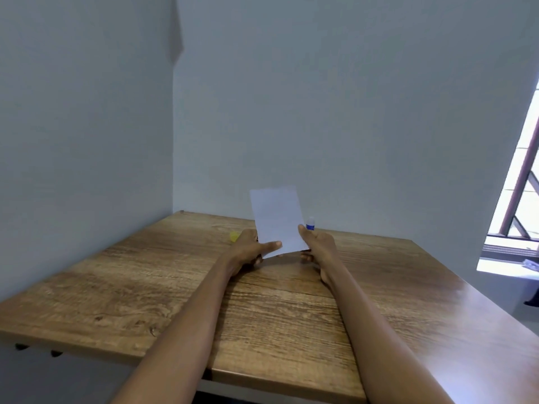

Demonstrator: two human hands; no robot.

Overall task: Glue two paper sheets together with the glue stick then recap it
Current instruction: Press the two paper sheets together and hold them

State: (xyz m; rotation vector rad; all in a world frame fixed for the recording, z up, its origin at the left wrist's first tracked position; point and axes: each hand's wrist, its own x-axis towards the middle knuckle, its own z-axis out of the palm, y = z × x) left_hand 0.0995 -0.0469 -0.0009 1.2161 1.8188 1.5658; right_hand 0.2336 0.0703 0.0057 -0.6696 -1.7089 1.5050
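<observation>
1. Both bare forearms reach forward over the wooden worktop (175,301), which sits in a corner between two pale walls.
2. The left hand (248,249) holds the lower left edge of the white paper (277,218); its grip is clenched on the sheet, thumb on the near face and fingers behind.
3. The right hand (316,243) grasps the lower right edge of the same paper, thumb up along the side and fingertips curled underneath.
4. The paper is lifted off the worktop and tilted up toward the far wall, its top leaning slightly left. Whether it is one sheet or two pressed together cannot be told.
5. The glue stick (310,223) stands upright on the worktop just beyond the right thumb, blue body with a pale top, partly hidden by the hand and paper.
6. A small yellow object (234,236) lies on the worktop just left of the left hand; what it is cannot be made out.
7. A window (519,205) with a dark frame shows at the right edge.
</observation>
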